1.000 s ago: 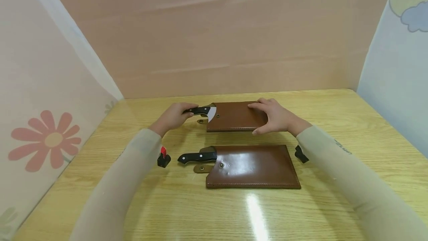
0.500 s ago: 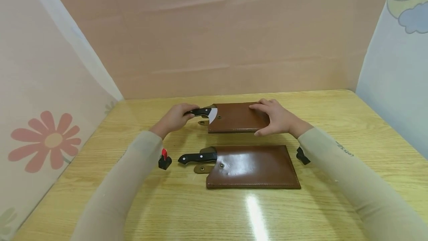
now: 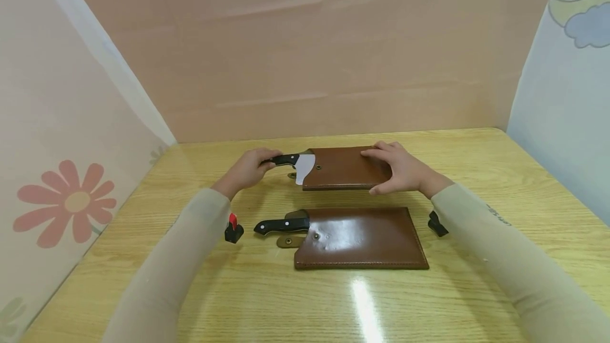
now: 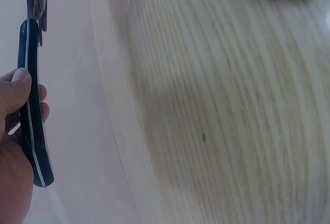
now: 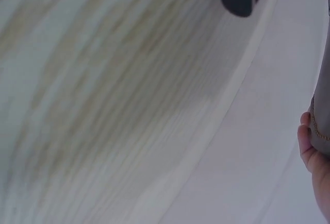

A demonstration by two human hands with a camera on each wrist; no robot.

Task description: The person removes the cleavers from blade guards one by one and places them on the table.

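Lying across the far middle of the pale yellow wood-grain bench (image 3: pixel 476 173), the far flat brown leather sheath (image 3: pixel 345 168) runs left-right, mouth to the left. Long axis of the black-handled steel knife (image 3: pixel 297 162) inside it is the same: handle sticks out left, a patch of bright blade shows at the mouth, rest hidden in the leather. Left hand (image 3: pixel 245 168) sits directly left of the sheath mouth, fingers curled round the handle, grasping it; left wrist view shows thumb and fingers wrapped on the black handle (image 4: pixel 32 105). Right hand (image 3: pixel 402 169) is at the sheath's right, closed end, fingers over the top and thumb on the near edge, gripping it; right wrist view only catches a fingertip against stitched leather. So knife lies right of the left hand, in line with it; left hand is the nearer one to the handle.

Nearer: second brown leather sheath (image 3: pixel 359 238), same orientation, with its own black-handled knife (image 3: pixel 282 224) poking out left, untouched. Small red-and-black object (image 3: pixel 233 228) near left; small black object (image 3: pixel 437 224) near right.
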